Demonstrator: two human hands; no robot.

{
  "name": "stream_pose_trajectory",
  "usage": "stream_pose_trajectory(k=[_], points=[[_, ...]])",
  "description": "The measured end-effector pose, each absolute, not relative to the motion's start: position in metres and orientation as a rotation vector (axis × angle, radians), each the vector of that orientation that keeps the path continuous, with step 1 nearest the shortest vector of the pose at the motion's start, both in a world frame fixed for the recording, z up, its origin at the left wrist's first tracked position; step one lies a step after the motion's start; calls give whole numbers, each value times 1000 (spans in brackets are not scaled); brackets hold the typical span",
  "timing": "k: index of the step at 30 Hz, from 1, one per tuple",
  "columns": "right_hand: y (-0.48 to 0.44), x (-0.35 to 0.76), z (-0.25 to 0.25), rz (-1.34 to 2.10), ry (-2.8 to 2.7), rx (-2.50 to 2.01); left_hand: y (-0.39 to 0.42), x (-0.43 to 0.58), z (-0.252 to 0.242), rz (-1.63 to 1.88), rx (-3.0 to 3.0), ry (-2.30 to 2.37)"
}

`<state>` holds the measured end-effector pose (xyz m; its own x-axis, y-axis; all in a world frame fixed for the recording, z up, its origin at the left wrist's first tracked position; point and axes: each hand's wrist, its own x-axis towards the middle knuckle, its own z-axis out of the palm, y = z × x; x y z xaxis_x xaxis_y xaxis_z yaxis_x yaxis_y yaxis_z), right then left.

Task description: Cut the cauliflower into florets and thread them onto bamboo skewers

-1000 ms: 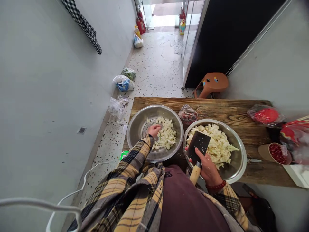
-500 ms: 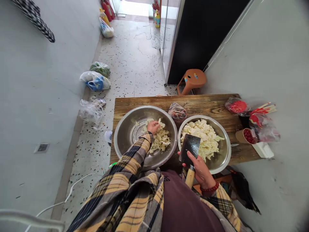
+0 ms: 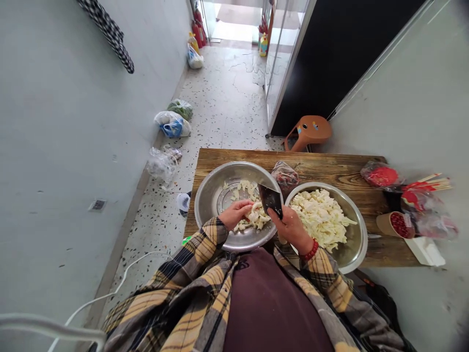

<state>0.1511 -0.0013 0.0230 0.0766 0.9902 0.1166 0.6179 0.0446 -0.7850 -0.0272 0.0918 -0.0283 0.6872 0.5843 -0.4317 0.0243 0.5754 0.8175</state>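
Note:
Over the left steel basin point(image 3: 214, 188), my left hand point(image 3: 236, 214) pinches a pale piece of cauliflower point(image 3: 253, 213). My right hand point(image 3: 291, 226) is closed round a cleaver point(image 3: 270, 199), its dark, wet-looking blade tilted up over that basin's right side, close to the held piece. The wooden handle is mostly hidden by the hand. Cut pale pieces lie below and beyond my hands in the left basin. To the right, a second steel basin point(image 3: 361, 239) is heaped with cut cauliflower point(image 3: 324, 217).
On the wooden table point(image 3: 330, 168) are a bagged bundle point(image 3: 285, 174), a paper cup of red bits point(image 3: 397, 225), red-wrapped skewers point(image 3: 428, 183) and a white box point(image 3: 427, 250). An orange stool point(image 3: 311, 131) stands beyond. Plastic bags point(image 3: 172, 124) line the left wall; a white cable point(image 3: 120, 283) crosses the floor.
My left hand has drawn back towards me with a piece of cauliflower. My right hand has carried the cleaver from the right basin's edge to over the left basin. The view has shifted left.

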Motion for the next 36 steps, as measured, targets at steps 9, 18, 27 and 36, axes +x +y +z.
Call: stream_pose_trajectory(k=[9,18,27,36], points=[[-8,134,24,839,-1536,-1524,60,-30,-11,400,765,740],[-10,123,13,666,-1600,-1689,55,-31,4,558,1686,736],[-2,155,0,863,-1253,-1732,53,-47,-11,633,1330,734],[-14,134,37,1048,-1268,-1654,57,-41,-2,709,974,763]])
